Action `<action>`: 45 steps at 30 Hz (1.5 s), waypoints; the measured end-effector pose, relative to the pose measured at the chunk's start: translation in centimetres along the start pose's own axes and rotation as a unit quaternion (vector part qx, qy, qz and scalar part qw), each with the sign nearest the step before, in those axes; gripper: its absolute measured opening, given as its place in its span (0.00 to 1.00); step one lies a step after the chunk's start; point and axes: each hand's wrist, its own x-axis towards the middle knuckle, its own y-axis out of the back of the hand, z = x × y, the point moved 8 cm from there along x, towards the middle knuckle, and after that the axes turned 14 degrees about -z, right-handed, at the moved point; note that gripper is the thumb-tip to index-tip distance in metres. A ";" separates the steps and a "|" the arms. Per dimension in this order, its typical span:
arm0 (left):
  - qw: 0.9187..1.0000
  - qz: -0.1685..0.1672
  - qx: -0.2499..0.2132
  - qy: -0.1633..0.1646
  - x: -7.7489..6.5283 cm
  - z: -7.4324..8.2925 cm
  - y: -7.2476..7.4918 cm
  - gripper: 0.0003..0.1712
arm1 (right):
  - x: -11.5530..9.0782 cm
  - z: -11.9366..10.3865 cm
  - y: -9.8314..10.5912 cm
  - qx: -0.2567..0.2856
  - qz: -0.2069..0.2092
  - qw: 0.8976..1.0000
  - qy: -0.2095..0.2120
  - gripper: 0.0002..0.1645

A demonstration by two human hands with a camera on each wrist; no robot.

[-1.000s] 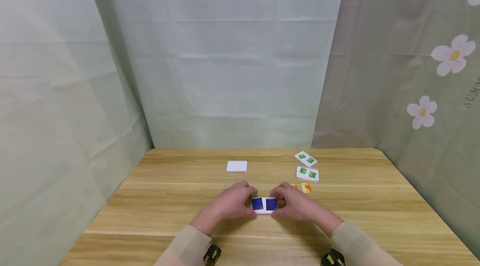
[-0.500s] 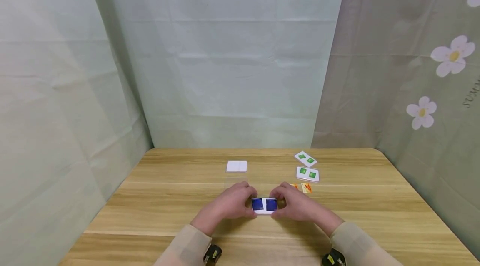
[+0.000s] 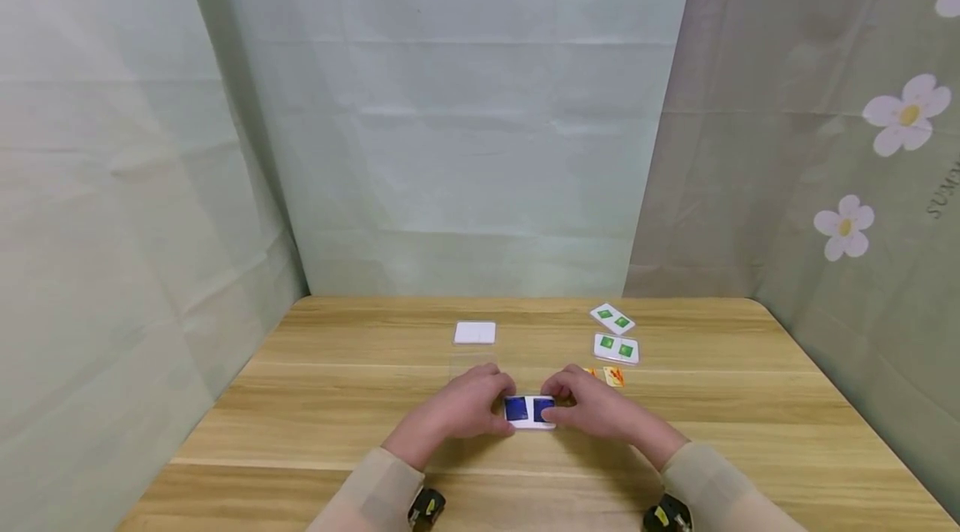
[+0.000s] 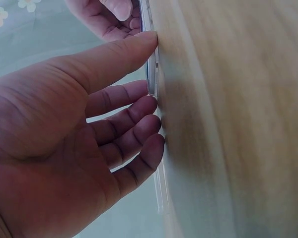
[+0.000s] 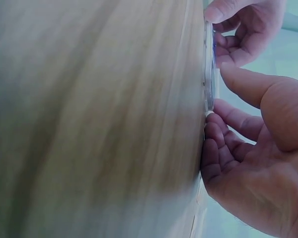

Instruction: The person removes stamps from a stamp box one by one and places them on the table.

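On the wooden tabletop (image 3: 540,482), the left hand (image 3: 468,403) has its fingers clamped on the left end of a blue-squared white card (image 3: 530,413). At the card's right end, the right hand (image 3: 592,405) has just slid its thumb from the near edge over one square; that hold seems eased, though whether its fingers grip I can't tell. Beyond the card, rightward, lie green-marked cards (image 3: 616,348).

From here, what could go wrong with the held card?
The right hand has its thumb over one blue square, which might shift if loose. The left hand holds one end of the held card; uneven pressure might tilt it. An orange square sits near the right hand and might get nudged.
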 end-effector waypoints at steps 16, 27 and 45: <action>1.000 -0.005 -0.004 0.006 0.1 0.0 -0.1 0.25 | 0.3 0.0 0.2 -0.017 0.015 1.000 -0.018 0.11; 1.000 -0.004 0.000 0.001 0.1 0.0 0.0 0.26 | 0.6 0.2 0.1 -0.022 0.024 0.999 -0.026 0.08; 1.000 -0.008 -0.004 0.005 0.1 0.0 0.0 0.27 | 0.9 0.5 0.4 0.016 0.051 0.998 -0.040 0.14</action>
